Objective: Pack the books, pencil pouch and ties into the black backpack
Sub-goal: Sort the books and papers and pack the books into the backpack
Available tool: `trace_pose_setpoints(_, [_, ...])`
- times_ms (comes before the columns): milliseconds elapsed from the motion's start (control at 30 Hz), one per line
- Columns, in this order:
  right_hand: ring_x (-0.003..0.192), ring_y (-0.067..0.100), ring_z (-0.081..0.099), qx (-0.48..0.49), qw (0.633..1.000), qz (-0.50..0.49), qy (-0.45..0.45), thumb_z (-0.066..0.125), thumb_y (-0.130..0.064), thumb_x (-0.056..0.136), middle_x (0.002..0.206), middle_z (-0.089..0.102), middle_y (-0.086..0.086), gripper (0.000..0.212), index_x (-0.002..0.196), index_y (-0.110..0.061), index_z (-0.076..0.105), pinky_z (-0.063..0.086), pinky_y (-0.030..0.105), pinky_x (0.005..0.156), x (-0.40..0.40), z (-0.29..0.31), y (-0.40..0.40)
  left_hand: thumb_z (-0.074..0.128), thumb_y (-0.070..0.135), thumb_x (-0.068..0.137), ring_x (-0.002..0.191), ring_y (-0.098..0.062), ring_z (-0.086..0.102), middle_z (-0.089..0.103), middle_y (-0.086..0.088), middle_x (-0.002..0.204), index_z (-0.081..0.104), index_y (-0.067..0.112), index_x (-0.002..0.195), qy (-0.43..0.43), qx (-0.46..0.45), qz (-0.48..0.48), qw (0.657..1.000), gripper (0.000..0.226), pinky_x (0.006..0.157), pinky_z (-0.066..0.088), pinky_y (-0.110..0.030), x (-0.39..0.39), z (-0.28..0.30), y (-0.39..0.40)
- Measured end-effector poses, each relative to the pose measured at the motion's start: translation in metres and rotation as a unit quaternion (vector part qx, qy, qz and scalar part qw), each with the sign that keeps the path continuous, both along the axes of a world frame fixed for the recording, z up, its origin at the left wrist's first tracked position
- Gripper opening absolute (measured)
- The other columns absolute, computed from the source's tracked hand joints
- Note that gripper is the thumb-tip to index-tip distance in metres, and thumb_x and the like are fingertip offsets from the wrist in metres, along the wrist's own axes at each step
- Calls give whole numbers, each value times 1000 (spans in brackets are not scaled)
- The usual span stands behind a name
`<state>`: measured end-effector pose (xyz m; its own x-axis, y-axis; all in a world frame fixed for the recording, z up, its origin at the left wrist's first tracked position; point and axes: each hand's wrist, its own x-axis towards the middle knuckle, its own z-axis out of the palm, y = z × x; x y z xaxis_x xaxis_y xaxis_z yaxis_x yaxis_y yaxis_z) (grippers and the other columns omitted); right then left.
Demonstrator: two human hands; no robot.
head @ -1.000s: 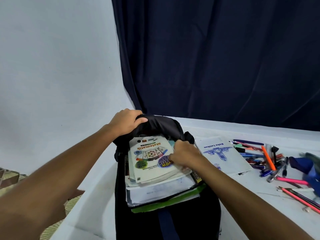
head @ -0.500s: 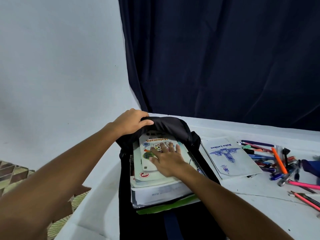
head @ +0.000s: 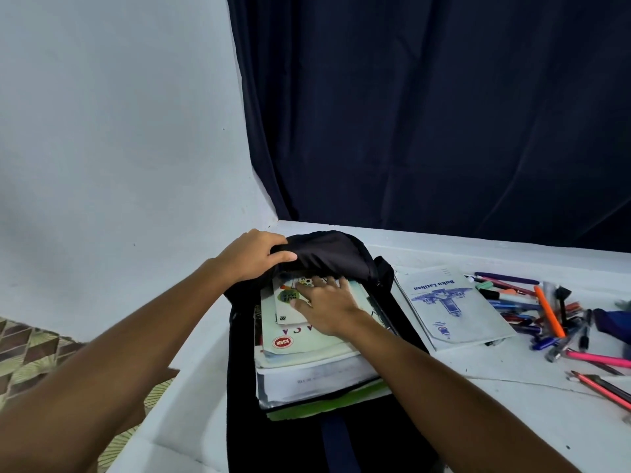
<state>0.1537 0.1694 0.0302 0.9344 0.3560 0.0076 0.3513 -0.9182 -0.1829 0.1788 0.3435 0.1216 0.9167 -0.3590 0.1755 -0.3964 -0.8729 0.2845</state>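
In the head view, your left hand (head: 254,256) sits at centre frame, fingers curled round the top flap of the backpack (head: 327,254). You hold it up, I judge, so the mouth stays wide for the load. Your right hand (head: 326,307) lies just below it, fingers straight and spread, flat on the top book (head: 290,298), gripping nothing; that looks like a push to slide it deeper under the flap. The book stack (head: 307,363) lies in the open backpack, its far end under the flap and its near end sticking out toward you, so the books are not fully in.

To the right of the backpack, a blue-printed exercise book (head: 450,305) lies flat on the surface (head: 495,404), not packed. Past it, at the right edge of the frame, loose pens (head: 546,308) lie in a heap, with a dark blue thing (head: 614,322) beside them that may be the pouch; I cannot tell. No ties are plain to see.

The surface is white and meets a pale wall (head: 119,131) in the upper left. A dark curtain (head: 444,114) fills the upper right. A patterned floor (head: 37,349) shows at the lower left.
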Motion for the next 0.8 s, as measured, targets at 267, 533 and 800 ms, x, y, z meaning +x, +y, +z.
trace_pose_setpoints(267, [105,15,65,291,952,32,85,65,-28,92,114,71,4,32,120,-14,69,52,33,96,-43,20,-66,75,45,80,112,-14,62,66,0,122,63,22,126,20,-54,-1,998,53,99,49,-36,-6,-12,-13])
trace_pose_setpoints(533, [96,9,62,286,949,-130,5,65,-21,92,118,69,4,31,121,-10,68,51,28,93,-115,26,-221,72,35,86,120,-15,57,63,4,129,62,18,128,18,-42,-186,981,46,103,42,-32,-24,-22,-180])
trace_pose_setpoints(800, [100,24,65,197,902,-383,-30,62,-16,91,109,72,7,23,111,-8,71,47,29,88,-272,11,-386,67,37,88,115,-12,57,61,4,130,60,24,130,87,-6,-402,911,45,95,44,-28,-119,-68,-399])
